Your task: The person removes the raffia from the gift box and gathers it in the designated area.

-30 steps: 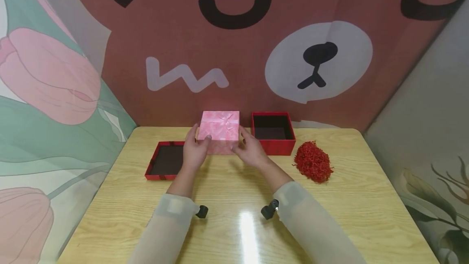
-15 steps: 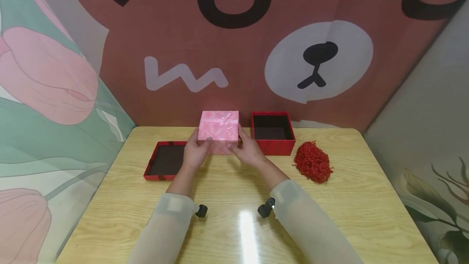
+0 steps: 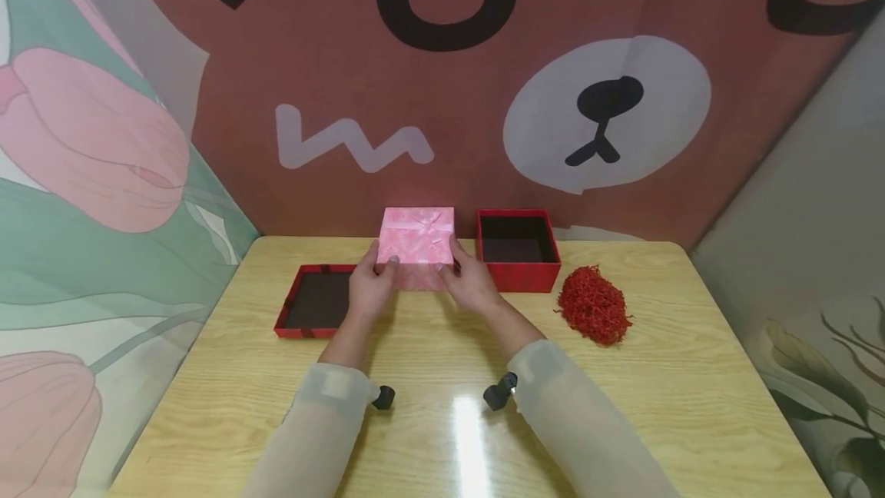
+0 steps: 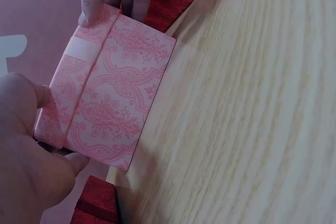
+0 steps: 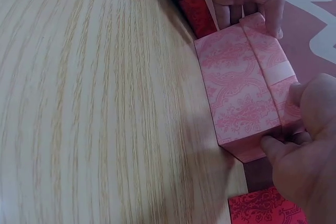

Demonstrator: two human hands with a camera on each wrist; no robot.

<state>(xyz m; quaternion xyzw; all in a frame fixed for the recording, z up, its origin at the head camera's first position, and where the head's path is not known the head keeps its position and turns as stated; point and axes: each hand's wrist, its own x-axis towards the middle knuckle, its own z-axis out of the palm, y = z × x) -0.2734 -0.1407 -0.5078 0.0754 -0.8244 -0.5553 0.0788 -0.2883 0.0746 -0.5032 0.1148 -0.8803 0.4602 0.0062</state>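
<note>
A pink gift box (image 3: 416, 240) with a damask pattern, a lid and a ribbon bow stands at the back of the wooden table, against the wall. My left hand (image 3: 371, 288) holds its left side, with the thumb at the front corner. On the opposite side my right hand (image 3: 475, 283) grips the box near the lid. The right wrist view shows the lid (image 5: 273, 64) seated on the box, with fingers of both hands at its edge. Part of the far side of the box is hidden.
Right of the pink box stands an uncovered red box (image 3: 522, 277) with a dark inside. To the left lies a red lid (image 3: 314, 302), dark side up, partly behind my left hand. A heap of red shredded paper (image 3: 593, 306) lies at the right.
The pink box stays in place. My right hand has shifted slightly left and its fingers have drawn closer against the box. The left hand holds nearly the same spot.
</note>
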